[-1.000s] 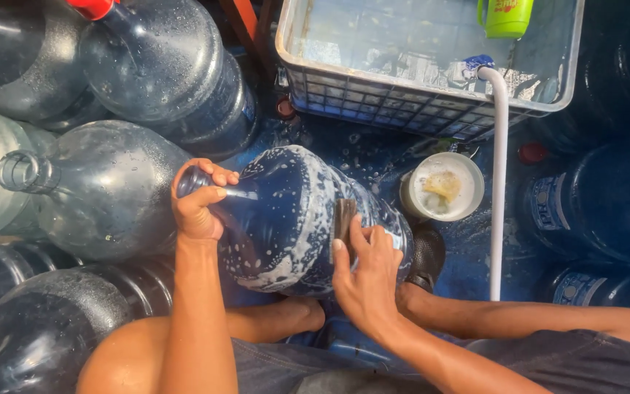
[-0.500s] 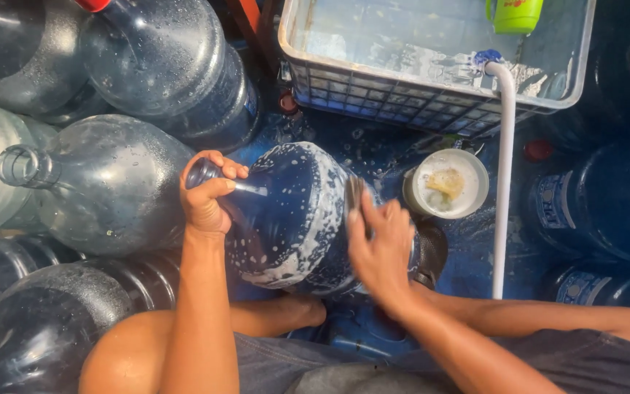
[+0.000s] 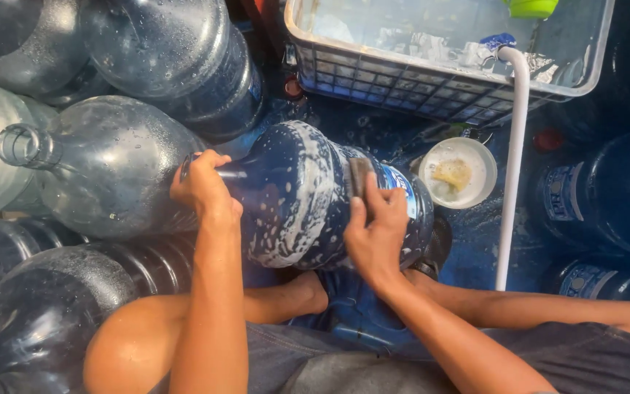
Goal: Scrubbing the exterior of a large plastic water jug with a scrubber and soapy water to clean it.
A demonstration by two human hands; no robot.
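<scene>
So the big blue water jug [image 3: 308,197] is lying on its side across the lap, streaked with soap suds. Left hand [image 3: 202,186] is clamped round the neck, right hand [image 3: 377,233] presses a dark scrub pad [image 3: 359,175] flat against the belly, so it looks like mid-scrub. I'd say next comes rolling it to hit the unsoaped side. Tight spot though: clear jugs [image 3: 111,168] crowd the left, a white bowl [image 3: 459,172] and pipe [image 3: 510,160] sit right, a crate [image 3: 432,84] sits beyond.

Daylight from upper left; glare on jugs [image 3: 118,168] there. Dim, blue-shadowed lower right of them. Focus sharp, slight edge bending.
</scene>
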